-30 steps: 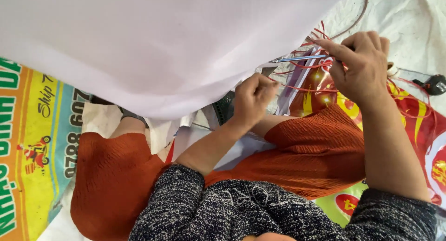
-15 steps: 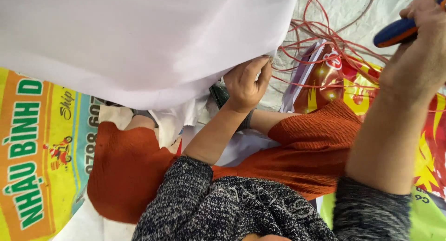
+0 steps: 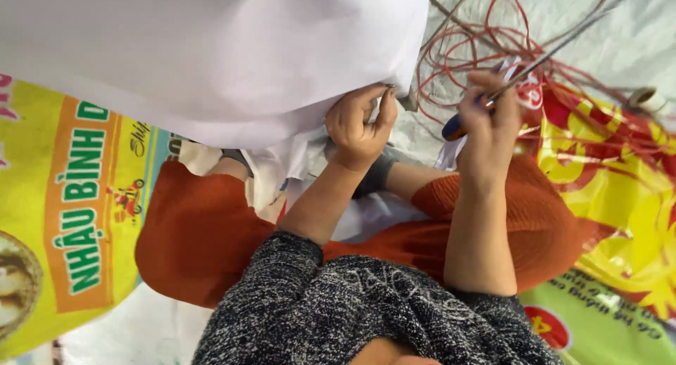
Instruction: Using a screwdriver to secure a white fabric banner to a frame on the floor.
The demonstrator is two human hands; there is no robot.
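Left hand (image 3: 359, 126) pinching white sheet (image 3: 211, 55) | right hand (image 3: 493, 115) gripping screwdriver (image 3: 521, 69)

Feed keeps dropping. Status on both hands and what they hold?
Left hand pinching edge of white sheet. Right hand gripping screwdriver. Red wires tangled beside it; tape roll off to the side.

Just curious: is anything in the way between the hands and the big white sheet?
Nothing visible. The left hand already pinches the white sheet's edge; the right hand, apart from it, holds a blue-handled screwdriver over red wires.
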